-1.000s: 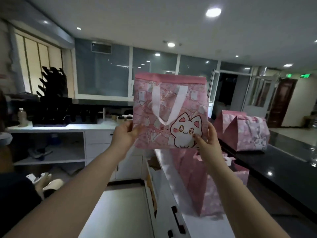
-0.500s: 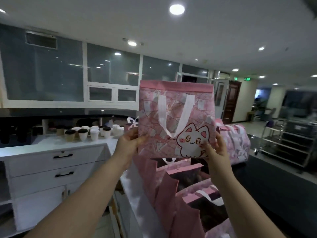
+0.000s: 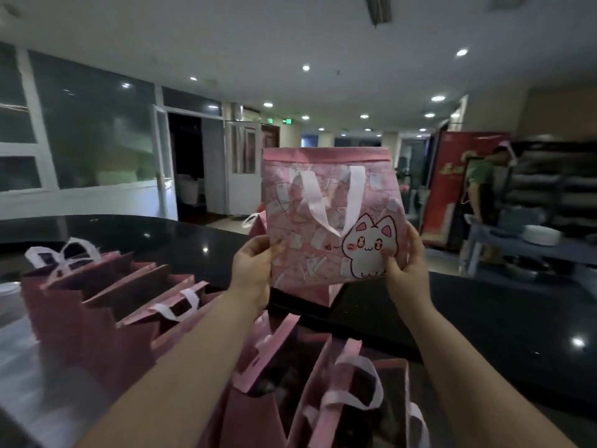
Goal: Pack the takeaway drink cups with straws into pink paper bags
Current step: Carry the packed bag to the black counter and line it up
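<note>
Pink paper bag [image 3: 332,176], printed with a white cartoon cat [image 3: 370,247] and scattered pale cards, is held up flat and upright in the air in front of the camera, above the table. Its white handle [image 3: 323,202] hangs down loose over the printed face. The left grip [image 3: 253,270] pinches the bag's lower left corner, thumb on the front and fingers behind. The right grip [image 3: 408,263] pinches the lower right corner the same way, its thumb lying on the cat print.

Just behind the held bag, another pink bag [image 3: 258,221] stands on the dark glossy table [image 3: 484,318] and is mostly hidden. Nearer the camera, a row of open pink bags [image 3: 97,295] stands at the left with white handles sticking up. More open bags [image 3: 339,392] stand below the forearms; their insides are too dark to tell what they hold.

Well beyond the table, at the right, a person in a green top [image 3: 481,189] stands beside a red banner [image 3: 452,176]. Glass partitions and an open doorway fill the left of the room, under round ceiling lights.
</note>
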Demonstrator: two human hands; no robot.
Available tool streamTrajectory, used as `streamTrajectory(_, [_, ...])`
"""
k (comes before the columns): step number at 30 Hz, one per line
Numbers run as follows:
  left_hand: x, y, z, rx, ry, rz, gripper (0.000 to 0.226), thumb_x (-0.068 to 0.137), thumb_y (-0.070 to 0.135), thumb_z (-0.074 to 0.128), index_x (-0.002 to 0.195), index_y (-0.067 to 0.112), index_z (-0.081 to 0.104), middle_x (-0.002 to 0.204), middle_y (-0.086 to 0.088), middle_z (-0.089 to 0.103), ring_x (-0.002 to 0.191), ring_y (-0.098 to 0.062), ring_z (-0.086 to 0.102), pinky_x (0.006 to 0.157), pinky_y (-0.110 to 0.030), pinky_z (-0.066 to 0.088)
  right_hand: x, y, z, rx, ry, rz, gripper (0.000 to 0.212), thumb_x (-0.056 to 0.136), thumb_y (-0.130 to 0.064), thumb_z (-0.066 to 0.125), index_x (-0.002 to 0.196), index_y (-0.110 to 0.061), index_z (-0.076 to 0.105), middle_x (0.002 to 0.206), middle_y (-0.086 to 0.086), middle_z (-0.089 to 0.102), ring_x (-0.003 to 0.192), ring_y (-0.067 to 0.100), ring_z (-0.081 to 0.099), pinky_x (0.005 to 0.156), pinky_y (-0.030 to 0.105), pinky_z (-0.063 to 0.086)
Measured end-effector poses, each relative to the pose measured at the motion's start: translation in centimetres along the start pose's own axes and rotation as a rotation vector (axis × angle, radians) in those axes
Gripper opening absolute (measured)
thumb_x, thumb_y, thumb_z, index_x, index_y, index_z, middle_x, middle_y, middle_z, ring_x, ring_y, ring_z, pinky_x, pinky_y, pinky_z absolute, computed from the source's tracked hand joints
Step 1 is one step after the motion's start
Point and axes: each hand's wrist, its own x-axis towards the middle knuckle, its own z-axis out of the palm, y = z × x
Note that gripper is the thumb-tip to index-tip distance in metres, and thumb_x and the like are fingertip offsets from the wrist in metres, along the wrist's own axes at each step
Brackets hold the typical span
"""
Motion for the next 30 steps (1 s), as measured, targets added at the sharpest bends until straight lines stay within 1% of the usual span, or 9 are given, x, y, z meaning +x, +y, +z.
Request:
streamTrajectory(2, [1.0, -2.8, 2.0, -0.016, -0.047, -0.017, 0.026, 0.084, -0.003, 0.067, 0.070, 0.018, 0.068, 0.079, -0.004, 0.074, 0.076, -0.023, 0.073, 0.062, -0.037, 0.059, 1.5, 1.0, -1.8, -0.392, 0.075, 0.008, 0.073, 0.095, -0.013, 0.057, 0.153, -0.033, 0.017, 0.158, -0.001, 0.025, 0.145, 0.020, 0.024, 0.116, 0.048, 0.025])
streamTrajectory(4, [1.4, -5.8, 4.1, -0.013, -0.083, -0.025, 0.032, 0.085, -0.001, 0.069, 0.064, 0.022, 0.068, 0.077, -0.002, 0.073, 0.076, -0.019, 0.072, 0.064, -0.035, 0.059, 2.4, 1.9, -3.2, -0.646, 0.079, 0.134, 0.088, 0.095, -0.021, 0.060, 0.153, -0.037, -0.004, 0.163, -0.003, -0.008, 0.149, 0.028, -0.007, 0.117, 0.051, 0.002])
streamTrajectory(7, [1.6, -9.9, 7.3, 0.008, -0.089, -0.033, 0.029, 0.084, 0.004, 0.072, 0.063, 0.025, 0.070, 0.075, 0.001, 0.073, 0.077, -0.019, 0.070, 0.072, -0.039, 0.060, 2.5, 3.5, -4.0, -0.677, -0.109, 0.291, 0.099, 0.092, -0.028, 0.065, 0.149, -0.045, -0.014, 0.159, -0.004, -0.026, 0.147, 0.028, -0.017, 0.117, 0.052, 0.000])
streamTrajectory(10, [1.4, -13.8, 10.0, 0.074, -0.093, -0.046, 0.021, 0.085, 0.010, 0.073, 0.068, 0.023, 0.071, 0.075, 0.001, 0.072, 0.077, -0.018, 0.069, 0.074, -0.036, 0.059, 1.2, 6.0, -5.2, -0.395, -0.299, 0.411, 0.114, 0.081, -0.023, 0.077, 0.147, -0.052, -0.011, 0.163, -0.004, -0.005, 0.145, 0.022, 0.021, 0.115, 0.046, 0.032])
streamTrajectory(13, [1.3, -17.3, 11.4, 0.144, -0.073, -0.104, 0.011, 0.086, 0.014, 0.073, 0.077, 0.016, 0.068, 0.077, 0.000, 0.070, 0.077, -0.016, 0.066, 0.070, -0.029, 0.057, 0.3, 8.7, -6.4, -0.274, -0.269, 0.450, 0.124, 0.066, -0.017, 0.087, 0.147, -0.055, 0.001, 0.156, -0.004, 0.024, 0.129, 0.012, 0.043, 0.088, 0.020, 0.051])
streamTrajectory(17, [2.0, -21.2, 11.3, 0.286, -0.115, -0.147, 0.010, 0.084, 0.010, 0.075, 0.080, 0.016, 0.068, 0.090, -0.006, 0.069, 0.072, -0.006, 0.067, 0.057, -0.023, 0.056, 0.1, 12.5, -7.7, -0.293, -0.280, 0.515, 0.132, 0.061, -0.023, 0.092, 0.151, -0.047, -0.002, 0.160, -0.005, 0.014, 0.137, 0.012, 0.034, 0.100, 0.025, 0.045])
streamTrajectory(21, [2.9, -22.1, 9.9, 0.493, -0.271, -0.052, 0.015, 0.080, 0.017, 0.080, 0.088, 0.025, 0.070, 0.106, -0.009, 0.069, 0.100, -0.021, 0.067, 0.093, -0.041, 0.054, 0.2, 14.6, -8.0, -0.333, -0.230, 0.551, 0.131, 0.062, -0.046, 0.088, 0.152, -0.042, -0.007, 0.161, 0.000, 0.014, 0.141, 0.019, 0.031, 0.113, 0.040, 0.035])
streamTrajectory(24, [4.5, -21.7, 8.7, 0.638, -0.177, 0.195, 0.018, 0.084, 0.013, 0.074, 0.096, 0.025, 0.068, 0.105, 0.000, 0.063, 0.101, -0.019, 0.062, 0.094, -0.043, 0.051, 1.0, 14.7, -7.3, -0.305, -0.148, 0.558, 0.124, 0.066, -0.051, 0.084, 0.152, -0.037, -0.005, 0.159, 0.001, 0.017, 0.141, 0.024, 0.030, 0.115, 0.045, 0.031])
streamTrajectory(30, [8.7, -21.4, 9.5, 0.838, -0.160, 0.213, 0.080, 0.073, 0.005, 0.075, 0.144, 0.009, 0.037, 0.141, -0.011, 0.048, 0.133, -0.025, 0.042, 0.112, -0.040, 0.034, 2.6, 13.9, -4.0, -0.332, 0.028, 0.451, 0.109, 0.074, -0.045, 0.080, 0.151, -0.013, 0.010, 0.158, 0.010, 0.014, 0.145, 0.026, 0.018, 0.117, 0.047, 0.024])
